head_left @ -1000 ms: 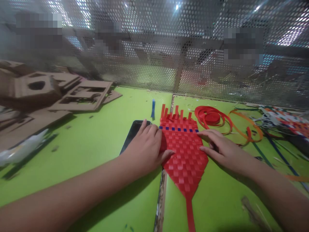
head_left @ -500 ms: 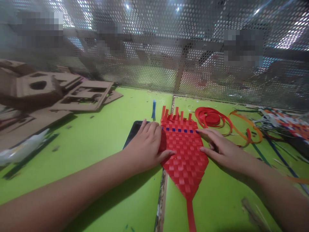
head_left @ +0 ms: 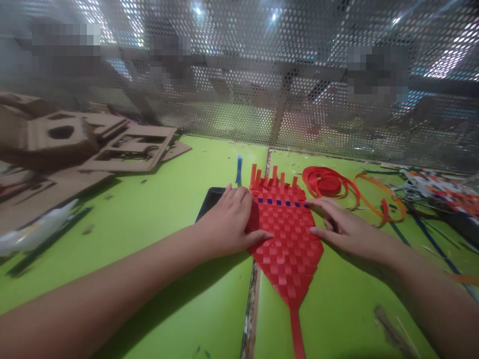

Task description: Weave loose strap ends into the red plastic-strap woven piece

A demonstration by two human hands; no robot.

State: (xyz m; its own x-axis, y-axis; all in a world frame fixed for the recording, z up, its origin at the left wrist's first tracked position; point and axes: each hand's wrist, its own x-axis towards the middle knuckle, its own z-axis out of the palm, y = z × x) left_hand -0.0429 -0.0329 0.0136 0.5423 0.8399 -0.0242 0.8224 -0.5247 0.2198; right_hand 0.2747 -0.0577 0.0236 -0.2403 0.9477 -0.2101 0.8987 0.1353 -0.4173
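Leftmost, the left hand: palm down, partly open, fingers slightly bent, thumb spread onto the woven red piece; no grip shows. It partly covers a phone.
Woven red piece: between the hands, over the seam in the green worktop; its long axis runs from a fringe facing the worktop's far edge to a tail pointing toward the person.
Right hand: thumb and forefinger apart, tips at the weave's right edge, nothing pinched.
Nearer: the left, overlapping the weave; the right meets only its edge.
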